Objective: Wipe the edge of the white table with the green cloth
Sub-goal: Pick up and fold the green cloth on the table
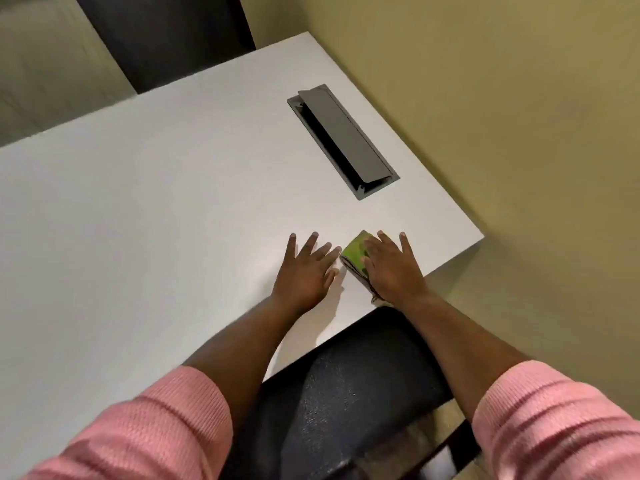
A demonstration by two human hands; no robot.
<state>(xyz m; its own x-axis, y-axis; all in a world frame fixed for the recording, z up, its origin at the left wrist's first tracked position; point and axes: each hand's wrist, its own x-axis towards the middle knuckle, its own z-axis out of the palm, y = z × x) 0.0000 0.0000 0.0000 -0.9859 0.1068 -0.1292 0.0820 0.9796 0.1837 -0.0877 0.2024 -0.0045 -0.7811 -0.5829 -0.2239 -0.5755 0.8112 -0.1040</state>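
Note:
The white table (145,209) fills most of the view, its near edge running from the lower middle up to a corner at the right. A folded green cloth (354,256) lies flat on the table close to that near edge. My right hand (391,268) rests flat on top of the cloth with fingers spread, covering most of it. My left hand (306,268) lies flat on the bare tabletop just left of the cloth, fingers apart, holding nothing.
A dark grey cable box with a raised lid (341,140) is set into the table beyond my hands. A dark chair seat (349,393) sits below the near edge. A yellowish wall (519,133) runs along the table's right side.

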